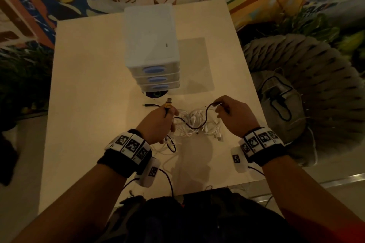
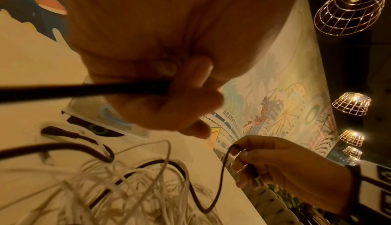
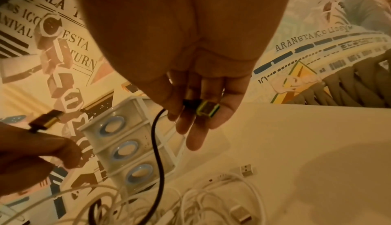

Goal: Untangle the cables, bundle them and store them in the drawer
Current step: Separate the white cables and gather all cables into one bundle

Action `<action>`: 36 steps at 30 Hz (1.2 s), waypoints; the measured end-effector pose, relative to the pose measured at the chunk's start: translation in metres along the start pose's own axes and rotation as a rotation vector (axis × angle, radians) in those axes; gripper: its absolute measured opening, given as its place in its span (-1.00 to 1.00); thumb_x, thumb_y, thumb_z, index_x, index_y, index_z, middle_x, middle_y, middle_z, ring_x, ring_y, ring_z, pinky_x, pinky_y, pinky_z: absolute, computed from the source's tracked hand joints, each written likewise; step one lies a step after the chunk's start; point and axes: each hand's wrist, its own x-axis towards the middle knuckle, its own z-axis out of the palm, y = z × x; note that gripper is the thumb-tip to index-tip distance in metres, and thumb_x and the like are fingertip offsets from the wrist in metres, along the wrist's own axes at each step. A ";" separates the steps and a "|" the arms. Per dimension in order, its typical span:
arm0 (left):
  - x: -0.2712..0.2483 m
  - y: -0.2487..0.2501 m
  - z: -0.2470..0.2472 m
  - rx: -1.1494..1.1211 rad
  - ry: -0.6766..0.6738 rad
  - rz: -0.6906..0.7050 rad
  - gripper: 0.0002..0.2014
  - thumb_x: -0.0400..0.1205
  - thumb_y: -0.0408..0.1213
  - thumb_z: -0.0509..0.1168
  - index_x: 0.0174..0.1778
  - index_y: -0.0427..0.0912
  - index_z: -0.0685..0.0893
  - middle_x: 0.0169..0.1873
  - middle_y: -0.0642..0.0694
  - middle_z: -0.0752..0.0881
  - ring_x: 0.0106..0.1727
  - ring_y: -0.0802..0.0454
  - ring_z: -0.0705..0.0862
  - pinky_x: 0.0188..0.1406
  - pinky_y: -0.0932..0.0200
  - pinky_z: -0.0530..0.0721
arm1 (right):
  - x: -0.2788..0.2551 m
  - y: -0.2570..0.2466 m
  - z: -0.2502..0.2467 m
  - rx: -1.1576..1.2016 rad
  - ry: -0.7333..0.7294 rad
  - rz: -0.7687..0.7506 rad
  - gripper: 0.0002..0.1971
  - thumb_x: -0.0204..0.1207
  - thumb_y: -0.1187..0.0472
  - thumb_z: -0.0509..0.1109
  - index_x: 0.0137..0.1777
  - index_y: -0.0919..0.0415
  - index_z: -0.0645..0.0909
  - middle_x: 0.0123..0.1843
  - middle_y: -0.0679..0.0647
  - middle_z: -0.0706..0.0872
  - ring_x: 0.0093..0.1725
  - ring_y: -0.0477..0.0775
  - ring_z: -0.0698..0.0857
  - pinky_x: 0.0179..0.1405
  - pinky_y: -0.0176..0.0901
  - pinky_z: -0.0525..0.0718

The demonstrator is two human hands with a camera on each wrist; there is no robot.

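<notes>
**A café-like lounge with painted walls**

I sit at a pale table (image 1: 83, 77) in what looks to me like a café or lounge. A colourful mural (image 3: 317, 44) lettered "Araneta Coliseum" covers the wall, wire-cage pendant lamps (image 2: 349, 6) glow overhead, and a woven grey chair (image 1: 308, 77) stands beside me.
</notes>
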 end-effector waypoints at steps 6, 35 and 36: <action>0.011 -0.007 0.011 0.106 -0.039 0.026 -0.70 0.86 -0.17 -0.06 0.33 0.04 0.56 -0.27 -0.13 0.72 -0.54 0.04 0.54 -0.56 0.17 0.53 | -0.032 0.000 0.004 0.167 0.021 0.050 -0.89 0.74 0.14 0.21 0.00 0.08 0.54 -0.43 0.00 0.57 -0.49 -0.12 0.50 -0.45 -0.15 0.39; 0.033 -0.017 0.030 0.526 0.119 0.246 -0.67 0.68 0.11 0.30 0.20 0.00 0.75 0.07 -0.12 0.76 0.11 -0.17 0.70 0.03 0.01 0.59 | -0.037 0.001 0.038 0.928 0.064 0.444 -0.64 0.83 0.15 0.07 -0.24 0.16 0.44 -0.56 -0.04 0.35 -0.64 -0.11 0.27 -0.65 -0.28 0.27; 0.033 -0.016 0.029 0.522 0.129 0.253 -0.69 0.70 0.07 0.28 0.20 -0.03 0.73 0.07 -0.14 0.73 0.10 -0.18 0.68 -0.01 0.02 0.55 | -0.036 0.004 0.040 0.750 0.034 0.431 -0.62 0.82 0.12 0.09 -0.26 0.15 0.46 -0.52 0.00 0.44 -0.61 -0.08 0.36 -0.59 -0.23 0.38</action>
